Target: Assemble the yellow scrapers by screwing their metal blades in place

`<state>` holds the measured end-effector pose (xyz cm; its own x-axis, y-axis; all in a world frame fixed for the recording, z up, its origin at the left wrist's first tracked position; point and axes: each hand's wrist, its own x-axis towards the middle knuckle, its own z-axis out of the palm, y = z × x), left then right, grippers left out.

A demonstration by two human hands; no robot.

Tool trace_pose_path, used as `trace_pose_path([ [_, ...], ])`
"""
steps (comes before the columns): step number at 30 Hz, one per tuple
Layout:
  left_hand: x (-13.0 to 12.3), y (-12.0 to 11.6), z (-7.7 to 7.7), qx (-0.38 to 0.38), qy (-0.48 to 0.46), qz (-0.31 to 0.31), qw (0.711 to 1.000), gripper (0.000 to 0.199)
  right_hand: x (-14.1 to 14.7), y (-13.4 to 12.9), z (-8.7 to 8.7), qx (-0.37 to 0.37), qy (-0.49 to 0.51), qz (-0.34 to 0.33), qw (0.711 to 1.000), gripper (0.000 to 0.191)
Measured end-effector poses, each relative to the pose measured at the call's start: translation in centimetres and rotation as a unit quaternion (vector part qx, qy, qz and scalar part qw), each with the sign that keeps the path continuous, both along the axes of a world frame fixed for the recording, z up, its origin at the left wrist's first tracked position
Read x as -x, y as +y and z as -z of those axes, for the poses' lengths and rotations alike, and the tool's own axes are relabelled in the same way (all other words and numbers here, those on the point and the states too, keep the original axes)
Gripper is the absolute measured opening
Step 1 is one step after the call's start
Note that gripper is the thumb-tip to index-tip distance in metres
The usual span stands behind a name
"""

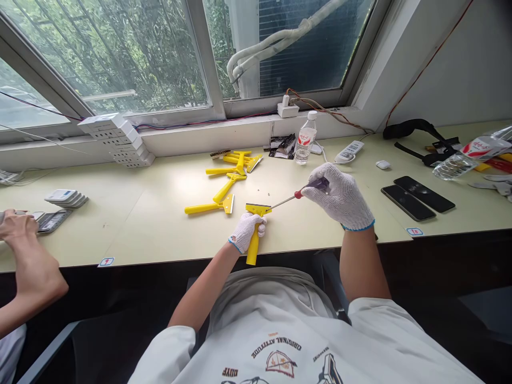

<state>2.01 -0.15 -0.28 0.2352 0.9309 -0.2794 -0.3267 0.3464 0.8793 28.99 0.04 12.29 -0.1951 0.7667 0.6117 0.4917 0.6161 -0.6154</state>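
Observation:
My left hand [248, 232], in a white knitted glove, is closed round a yellow scraper [253, 246] near the table's front edge, its head pointing away from me. Gloved too, my right hand [340, 196] grips the handle of a screwdriver [286, 200]. The screwdriver's shaft slants down to the left, and its tip meets the right end of the scraper's head. Two tiny screws [269, 194] lie just beyond. Farther back and to the left, several more yellow scrapers [225, 188] rest on the table.
A water bottle [306, 140] stands by black packets [283, 146] at the back. Two phones [424, 197], a power strip [349, 152] and a lying bottle [472, 156] are on the right. Another person's hand [19, 226] is at the far left, near stacked white devices [66, 197].

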Motion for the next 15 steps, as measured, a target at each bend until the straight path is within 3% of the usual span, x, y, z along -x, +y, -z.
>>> trace_pose_path([
  [3,0.1,-0.2,-0.3,0.003,-0.009,0.013,1.000,0.028,-0.9,-0.1,0.1,0.057,0.045,-0.100,0.992,0.017],
  [8,0.6,-0.6,-0.9,0.002,-0.015,0.081,0.997,0.035,-2.2,-0.3,0.3,0.145,0.091,-0.248,0.954,0.019],
  [12,0.7,-0.8,-1.3,0.009,-0.021,0.116,0.993,0.038,-1.7,0.0,0.6,0.169,0.118,-0.256,0.944,0.025],
  [15,0.6,-0.6,-1.0,0.009,-0.021,0.095,0.995,0.039,-0.5,0.5,1.0,0.162,0.153,-0.232,0.947,0.027],
])
